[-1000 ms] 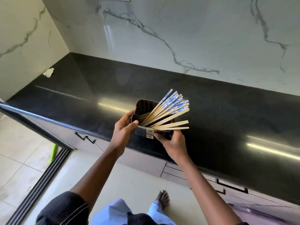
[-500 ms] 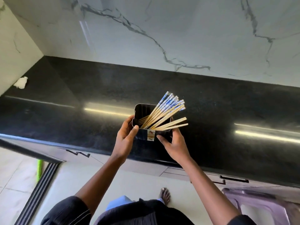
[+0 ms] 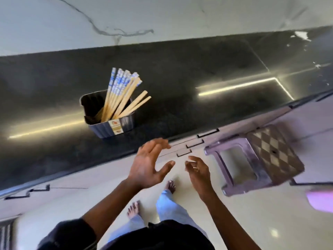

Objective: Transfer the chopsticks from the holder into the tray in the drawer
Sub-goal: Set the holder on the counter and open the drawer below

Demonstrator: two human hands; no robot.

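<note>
Chopsticks (image 3: 120,95) stood bunched in a dark ribbed holder (image 3: 115,126), leaning to the right and fanning out over its right rim; several had blue-and-white patterned tops, two plain ones splayed lowest to the right. The holder sat on the black glossy worktop (image 3: 180,83), near its front edge, a small label on its near face. Both hands were off the holder, hovering over the floor just past the worktop's near edge. Left hand (image 3: 150,164) was open, fingers spread, palm turned right, empty. Right hand (image 3: 197,171) was loosely curled, fingers part-bent, gripping nothing; a ring showed on one finger. The hands were near each other, not touching. Drawer handles (image 3: 195,143) stepped along the cabinet front below the worktop, just far of the hands; drawers looked closed, no tray visible. A purple plastic stool (image 3: 257,159) with a checkered top stood on the pale floor to the right. White marble wall (image 3: 162,15) ran behind the worktop. Frame was tilted and motion-blurred. Bare feet and light trousers showed below the hands.
</note>
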